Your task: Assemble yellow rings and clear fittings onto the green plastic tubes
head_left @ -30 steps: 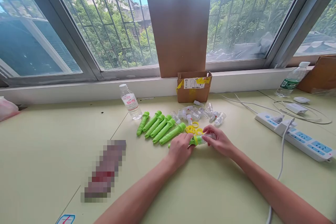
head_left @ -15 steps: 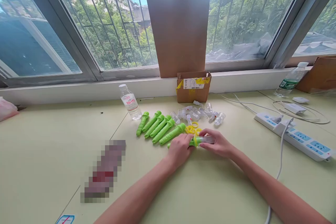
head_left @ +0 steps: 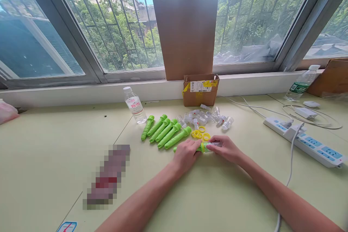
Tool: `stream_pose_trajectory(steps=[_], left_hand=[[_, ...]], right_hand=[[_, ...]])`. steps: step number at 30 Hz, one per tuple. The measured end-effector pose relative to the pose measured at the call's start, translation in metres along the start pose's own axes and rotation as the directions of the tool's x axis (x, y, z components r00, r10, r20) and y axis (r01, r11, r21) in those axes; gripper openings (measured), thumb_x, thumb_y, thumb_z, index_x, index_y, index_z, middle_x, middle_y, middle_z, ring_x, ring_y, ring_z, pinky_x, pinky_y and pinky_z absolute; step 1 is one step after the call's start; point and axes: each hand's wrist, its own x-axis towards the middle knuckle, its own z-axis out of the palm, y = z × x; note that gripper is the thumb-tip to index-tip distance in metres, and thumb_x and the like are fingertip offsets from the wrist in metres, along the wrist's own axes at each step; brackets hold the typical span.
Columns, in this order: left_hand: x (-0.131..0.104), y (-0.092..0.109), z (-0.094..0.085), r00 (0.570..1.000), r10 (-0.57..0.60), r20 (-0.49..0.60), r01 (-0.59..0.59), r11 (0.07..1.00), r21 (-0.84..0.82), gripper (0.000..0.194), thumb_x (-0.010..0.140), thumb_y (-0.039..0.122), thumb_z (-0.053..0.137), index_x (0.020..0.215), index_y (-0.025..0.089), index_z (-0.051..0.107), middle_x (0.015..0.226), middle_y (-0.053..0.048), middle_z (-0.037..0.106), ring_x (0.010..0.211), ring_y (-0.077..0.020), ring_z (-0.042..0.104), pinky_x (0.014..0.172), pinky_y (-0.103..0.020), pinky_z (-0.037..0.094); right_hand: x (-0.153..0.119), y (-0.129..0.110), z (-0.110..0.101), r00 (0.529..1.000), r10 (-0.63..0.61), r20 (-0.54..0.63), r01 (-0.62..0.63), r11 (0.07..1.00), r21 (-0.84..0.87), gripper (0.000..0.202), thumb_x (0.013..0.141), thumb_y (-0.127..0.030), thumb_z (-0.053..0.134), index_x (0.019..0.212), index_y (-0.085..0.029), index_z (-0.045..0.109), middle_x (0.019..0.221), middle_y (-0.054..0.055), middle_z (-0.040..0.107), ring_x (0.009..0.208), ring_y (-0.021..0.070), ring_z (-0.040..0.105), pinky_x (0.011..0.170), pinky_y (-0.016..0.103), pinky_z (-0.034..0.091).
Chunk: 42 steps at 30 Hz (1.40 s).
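My left hand (head_left: pixel 187 152) is closed around a green plastic tube-shaped handle (head_left: pixel 176 149), whose rounded end sticks out to the left. A yellow ring sits at the handle's collar. My right hand (head_left: pixel 224 148) grips a clear plastic cap (head_left: pixel 208 147) that joins the handle's right end. Just beyond my hands lie several loose yellow rings (head_left: pixel 197 134). Several more green handles (head_left: pixel 169 134) rest side by side to the left, and a cluster of clear plastic caps (head_left: pixel 202 117), with small white-and-red pieces among them, lies behind the rings.
A water bottle (head_left: pixel 135 106) stands behind the green handles. A small cardboard box (head_left: pixel 200 94) is against the sill. On the right lie a power strip (head_left: pixel 304 141), cables, and another bottle (head_left: pixel 301 84). A pixelated object (head_left: pixel 108 175) lies at left.
My right hand's fingers have shifted on the clear cap, with the thumb now lying across it. My left hand stays around the green handle.
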Motion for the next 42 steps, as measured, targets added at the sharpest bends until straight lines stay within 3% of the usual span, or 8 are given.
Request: stream_pose_trajectory(steps=[10, 16, 23, 36, 42], left_hand=[[0.0005, -0.0022, 0.0023, 0.999, 0.001, -0.033, 0.001, 0.998, 0.060, 0.034, 0.081, 0.018, 0.054, 0.114, 0.021, 0.061, 0.089, -0.004, 0.068, 0.079, -0.0215, 0.060, 0.069, -0.031, 0.047], [0.0021, 0.0010, -0.0007, 1.000, -0.022, -0.017, 0.023, 0.998, 0.056, 0.035, 0.080, 0.018, 0.055, 0.115, 0.021, 0.061, 0.087, -0.004, 0.068, 0.078, -0.0206, 0.060, 0.069, -0.030, 0.046], [0.0032, 0.0013, -0.0010, 0.998, -0.065, -0.022, 0.066, 0.996, 0.061, 0.033, 0.080, 0.018, 0.053, 0.111, 0.023, 0.062, 0.084, -0.003, 0.067, 0.078, -0.0191, 0.060, 0.068, -0.027, 0.045], [0.0020, -0.0029, 0.0009, 1.000, -0.020, -0.018, 0.021, 0.996, 0.081, 0.032, 0.082, 0.020, 0.054, 0.114, 0.021, 0.060, 0.086, -0.004, 0.066, 0.077, -0.0197, 0.059, 0.068, -0.029, 0.045], [0.0002, -0.0009, -0.0009, 0.994, 0.106, -0.019, -0.101, 0.983, 0.155, 0.033, 0.087, 0.024, 0.048, 0.119, 0.019, 0.056, 0.083, -0.005, 0.065, 0.074, -0.0205, 0.058, 0.064, -0.031, 0.044]], right_hand=[[-0.0020, -0.0017, 0.0051, 0.996, -0.072, -0.049, 0.070, 0.997, -0.041, 0.027, 0.081, -0.043, 0.059, 0.085, -0.016, 0.064, 0.069, 0.000, 0.061, 0.059, 0.0134, 0.052, 0.054, 0.024, 0.041], [-0.0001, -0.0006, 0.0039, 0.973, -0.194, -0.121, 0.173, 0.971, -0.162, 0.024, 0.080, -0.040, 0.060, 0.086, -0.017, 0.066, 0.080, 0.004, 0.065, 0.071, 0.0176, 0.059, 0.065, 0.028, 0.046], [0.0008, 0.0007, 0.0062, 0.941, -0.272, -0.201, 0.203, 0.930, -0.307, 0.022, 0.079, -0.038, 0.062, 0.091, -0.019, 0.067, 0.082, 0.005, 0.065, 0.069, 0.0177, 0.061, 0.064, 0.029, 0.048], [0.0007, -0.0010, 0.0066, 0.948, -0.258, -0.184, 0.220, 0.954, -0.205, 0.024, 0.082, -0.041, 0.058, 0.090, -0.020, 0.067, 0.082, 0.006, 0.067, 0.070, 0.0180, 0.061, 0.065, 0.029, 0.047], [0.0017, 0.0023, 0.0049, 0.976, -0.141, -0.164, 0.114, 0.980, -0.163, 0.036, 0.087, -0.049, 0.049, 0.082, -0.018, 0.067, 0.053, -0.002, 0.054, 0.047, 0.0123, 0.045, 0.047, 0.025, 0.034]])
